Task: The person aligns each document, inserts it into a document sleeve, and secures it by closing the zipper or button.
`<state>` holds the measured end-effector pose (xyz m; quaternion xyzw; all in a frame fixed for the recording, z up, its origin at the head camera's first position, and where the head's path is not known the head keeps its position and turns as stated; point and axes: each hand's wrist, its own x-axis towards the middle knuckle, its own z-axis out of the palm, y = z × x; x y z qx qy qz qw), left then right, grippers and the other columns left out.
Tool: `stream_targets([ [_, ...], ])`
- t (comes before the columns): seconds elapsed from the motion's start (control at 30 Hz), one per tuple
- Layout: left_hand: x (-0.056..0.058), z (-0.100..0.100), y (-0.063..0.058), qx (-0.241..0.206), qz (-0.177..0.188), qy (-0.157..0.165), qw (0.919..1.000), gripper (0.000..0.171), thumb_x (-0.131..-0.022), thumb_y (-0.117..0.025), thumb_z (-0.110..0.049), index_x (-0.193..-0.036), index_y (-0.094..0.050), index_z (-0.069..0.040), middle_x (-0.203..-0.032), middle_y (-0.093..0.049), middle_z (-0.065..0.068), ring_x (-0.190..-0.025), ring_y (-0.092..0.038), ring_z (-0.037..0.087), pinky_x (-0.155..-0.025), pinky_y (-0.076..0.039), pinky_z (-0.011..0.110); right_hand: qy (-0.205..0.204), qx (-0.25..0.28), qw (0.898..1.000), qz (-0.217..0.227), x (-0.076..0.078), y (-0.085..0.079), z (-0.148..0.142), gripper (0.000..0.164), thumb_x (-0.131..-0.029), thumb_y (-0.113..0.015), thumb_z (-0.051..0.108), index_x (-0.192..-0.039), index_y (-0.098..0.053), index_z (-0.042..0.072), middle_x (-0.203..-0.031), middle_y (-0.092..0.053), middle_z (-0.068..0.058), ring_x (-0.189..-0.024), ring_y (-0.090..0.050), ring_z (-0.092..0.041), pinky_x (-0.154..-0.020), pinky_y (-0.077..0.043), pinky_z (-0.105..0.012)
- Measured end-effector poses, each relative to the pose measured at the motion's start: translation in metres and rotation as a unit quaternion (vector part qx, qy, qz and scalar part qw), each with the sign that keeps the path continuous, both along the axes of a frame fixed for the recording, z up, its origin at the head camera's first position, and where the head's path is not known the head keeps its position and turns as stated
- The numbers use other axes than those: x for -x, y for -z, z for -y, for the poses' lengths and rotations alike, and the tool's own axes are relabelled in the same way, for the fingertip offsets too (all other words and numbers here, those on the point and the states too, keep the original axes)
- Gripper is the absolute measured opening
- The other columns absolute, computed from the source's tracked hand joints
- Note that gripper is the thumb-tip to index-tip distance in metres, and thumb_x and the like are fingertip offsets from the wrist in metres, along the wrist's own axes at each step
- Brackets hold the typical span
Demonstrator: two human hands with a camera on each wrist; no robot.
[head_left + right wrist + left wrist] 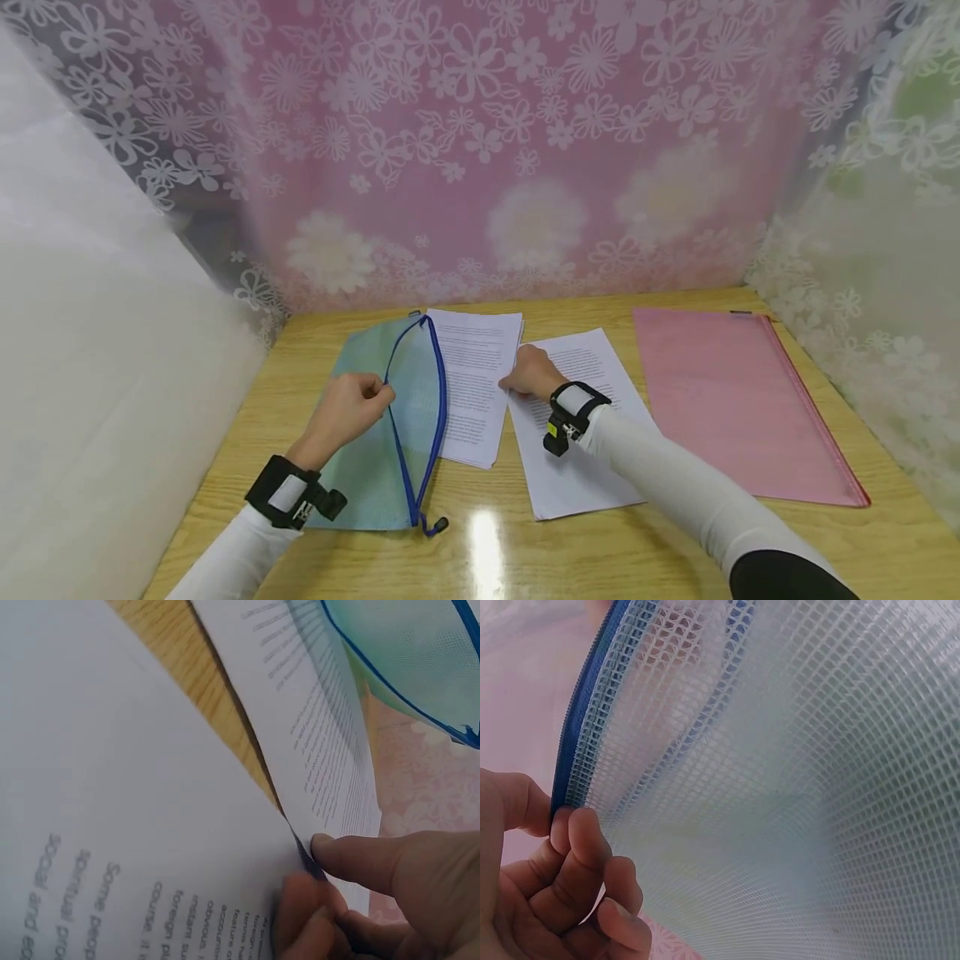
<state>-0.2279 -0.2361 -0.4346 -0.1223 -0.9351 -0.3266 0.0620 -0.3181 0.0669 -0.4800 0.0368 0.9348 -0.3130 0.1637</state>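
Observation:
A light green mesh zipper bag point(352, 475) with blue trim lies at the left, its mouth spread apart. My left hand point(348, 414) pinches one blue zipper edge point(581, 742) between thumb and curled fingers, lifting that side. Beside the bag lies a stack of printed papers point(474, 379), its left part behind the bag's edge. A second stack of printed sheets point(577, 475) sits to its right. My right hand point(534, 373) reaches over the second stack; its thumb and bent fingers pinch the right edge of the left paper stack point(300, 742), where both stacks meet.
A pink zipper bag point(742, 400) lies flat at the right of the wooden table point(480, 567). The blue zipper's dark pull end point(441, 523) pokes out near the front. A flowered curtain point(517, 150) hangs behind the table, with pale sheeting point(97, 333) at the left.

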Motion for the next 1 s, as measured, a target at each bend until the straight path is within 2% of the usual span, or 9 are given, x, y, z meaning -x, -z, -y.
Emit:
stream_targets([
  [0.13, 0.001, -0.001, 0.002, 0.001, -0.002, 0.000, 1.0000, 0.037, -0.095, -0.064, -0.019, -0.059, -0.054, -0.018, -0.052, -0.038, -0.009, -0.046, -0.034, 0.009, -0.049, -0.027, 0.025, -0.001, 0.006, 1.000, -0.002, -0.001, -0.001, -0.003, 0.039, -0.086, -0.084, 0.023, -0.105, -0.064, -0.004, -0.070, -0.061, -0.008, -0.050, -0.061, -0.017, -0.044, -0.046, -0.025],
  [0.3, 0.002, -0.001, 0.006, 0.002, -0.004, 0.001, 1.0000, 0.035, -0.094, -0.064, -0.017, -0.060, -0.056, -0.017, -0.052, -0.040, -0.009, -0.047, -0.035, 0.009, -0.050, -0.029, 0.025, 0.035, 0.072, 0.997, 0.013, -0.002, -0.003, -0.004, 0.044, -0.084, -0.086, 0.025, -0.108, -0.061, -0.002, -0.075, -0.058, -0.009, -0.049, -0.064, -0.020, -0.046, -0.054, -0.030],
  [0.37, 0.002, -0.001, 0.006, 0.000, -0.006, 0.001, 1.0000, 0.035, -0.094, -0.064, -0.017, -0.060, -0.057, -0.017, -0.052, -0.040, -0.009, -0.047, -0.035, 0.009, -0.050, -0.030, 0.026, 0.041, 0.082, 0.996, 0.011, -0.002, -0.002, -0.003, 0.045, -0.084, -0.087, 0.026, -0.109, -0.061, -0.001, -0.073, -0.059, -0.009, -0.047, -0.064, -0.021, -0.046, -0.056, -0.032],
  [0.57, 0.001, -0.001, 0.008, 0.000, -0.010, 0.007, 0.9999, 0.036, -0.094, -0.064, -0.016, -0.059, -0.055, -0.017, -0.052, -0.039, -0.010, -0.047, -0.033, 0.007, -0.050, -0.028, 0.024, 0.016, 0.052, 0.998, -0.008, -0.001, 0.002, 0.004, 0.044, -0.085, -0.086, 0.026, -0.108, -0.064, -0.005, -0.067, -0.065, -0.012, -0.043, -0.064, -0.021, -0.043, -0.054, -0.032],
  [0.77, 0.002, -0.001, 0.008, -0.002, -0.010, 0.008, 0.9999, 0.037, -0.094, -0.064, -0.016, -0.058, -0.054, -0.017, -0.052, -0.039, -0.010, -0.047, -0.033, 0.007, -0.050, -0.028, 0.024, 0.015, 0.054, 0.998, 0.015, 0.001, -0.001, 0.011, 0.038, -0.089, -0.081, 0.018, -0.110, -0.062, -0.008, -0.066, -0.067, -0.016, -0.043, -0.065, -0.021, -0.043, -0.054, -0.031],
  [1.0, 0.001, 0.001, 0.008, -0.009, -0.006, 0.007, 0.9999, 0.036, -0.094, -0.063, -0.015, -0.059, -0.055, -0.017, -0.052, -0.039, -0.009, -0.047, -0.034, 0.008, -0.050, -0.029, 0.025, -0.013, 0.000, 1.000, -0.001, 0.003, -0.003, 0.014, 0.040, -0.089, -0.082, 0.019, -0.111, -0.062, -0.007, -0.072, -0.067, -0.015, -0.046, -0.066, -0.021, -0.042, -0.052, -0.029],
])
